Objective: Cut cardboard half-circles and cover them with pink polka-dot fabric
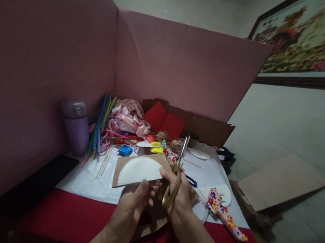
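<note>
My left hand [131, 203] pinches the lower edge of a white half paper plate [139, 172], thumb on top. Behind the half plate lies a piece of brown cardboard [117, 174], which shows around its curved edge. In my right hand [182, 198] is a pair of scissors [175, 183] with gold handles, blades pointing up and away. The right thumb also presses on the right end of the half plate. Exactly how the left fingers sit beneath is partly hidden.
A floral hot glue gun [226, 213] lies at the right on a white sheet [85, 181]. Pipe cleaners [99, 128], pink cloth [130, 118], twine balls [175, 144] and red card [164, 119] crowd the back. A purple bottle [75, 128] stands left.
</note>
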Demonstrator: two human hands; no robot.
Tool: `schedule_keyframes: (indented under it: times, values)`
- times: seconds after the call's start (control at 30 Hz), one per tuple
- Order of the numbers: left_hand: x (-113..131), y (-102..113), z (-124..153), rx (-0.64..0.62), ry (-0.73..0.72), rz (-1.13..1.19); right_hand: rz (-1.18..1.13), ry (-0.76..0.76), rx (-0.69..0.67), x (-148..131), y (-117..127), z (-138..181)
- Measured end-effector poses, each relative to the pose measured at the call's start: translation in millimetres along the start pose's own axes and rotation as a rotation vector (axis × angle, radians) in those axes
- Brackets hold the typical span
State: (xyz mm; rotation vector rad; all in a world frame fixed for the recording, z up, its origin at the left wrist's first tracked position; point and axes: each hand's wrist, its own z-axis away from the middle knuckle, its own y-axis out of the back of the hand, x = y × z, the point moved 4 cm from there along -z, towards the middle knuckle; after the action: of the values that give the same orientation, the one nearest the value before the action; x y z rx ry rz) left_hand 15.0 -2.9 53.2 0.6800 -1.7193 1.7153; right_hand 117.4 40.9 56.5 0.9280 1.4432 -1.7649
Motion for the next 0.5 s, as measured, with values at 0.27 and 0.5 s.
schedule_keyframes:
  times: [0.27, 0.5]
  values:
    - [-14, -1, -11, 0.335, 0.093, 0.061, -0.116, 0.056, -0.048, -1, -12, 24]
    - [-2, 1, -8, 0.353, 0.075, 0.089, 0.084, 0.051, -0.117, -11, -3, 25]
